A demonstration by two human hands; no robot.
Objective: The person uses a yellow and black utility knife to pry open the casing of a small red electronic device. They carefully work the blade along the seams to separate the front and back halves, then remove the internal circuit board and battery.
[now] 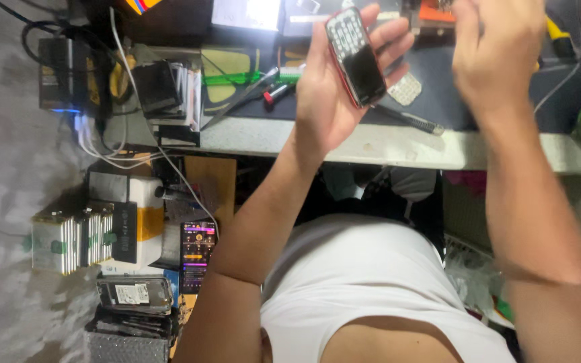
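While the person leans over the bench in a white top, both forearms rise toward 12 o'clock. Left hand cradles a red-edged keypad phone, fingers curled behind it and thumb along its side, screen face tilted toward the wearer, likely so it can be inspected. Right hand hovers at 1 o'clock, blurred, apart from the phone; cannot tell if it pinches anything. Beyond, on the dark mat, a loose keypad piece lies just beside the phone, screwdriver near the bench edge. At 9 o'clock, a lit smartphone and stacked boxes.
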